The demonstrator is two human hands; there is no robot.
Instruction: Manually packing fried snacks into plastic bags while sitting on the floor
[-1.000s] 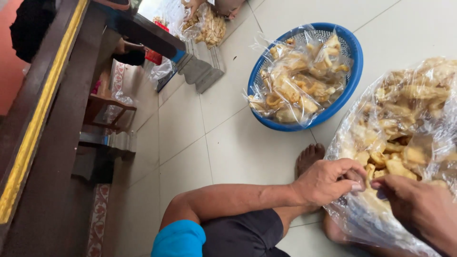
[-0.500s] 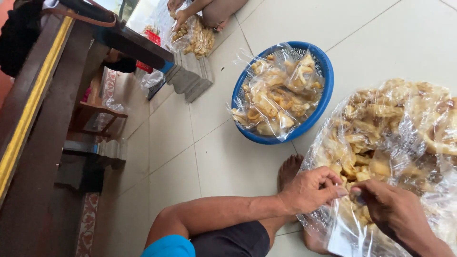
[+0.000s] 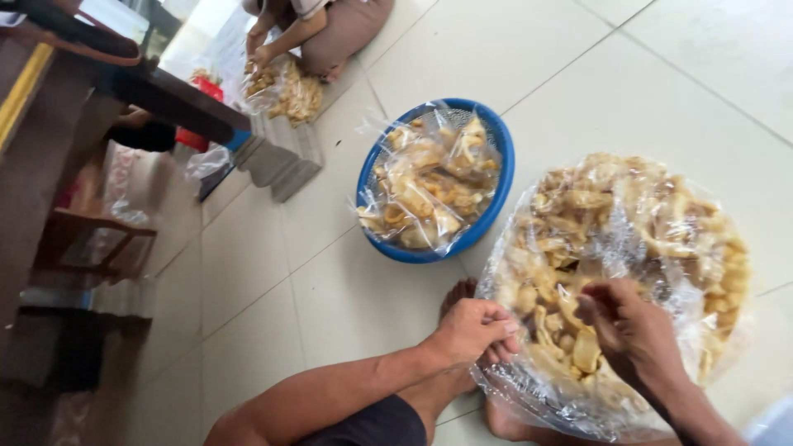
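Shifted since earlier: both hands lower on the large clear bag of crackers (image 3: 628, 272). Left hand (image 3: 472, 332) pinches its near-left plastic edge; right hand (image 3: 632, 334) grips film just beside. Bag lies ahead-right. Beyond: blue basin (image 3: 504, 177) of packets; another person's hands (image 3: 263, 56).

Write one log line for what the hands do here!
left hand: pinching big clear bag edge | right hand: on bag of fried snacks | blue basket: small packets inside
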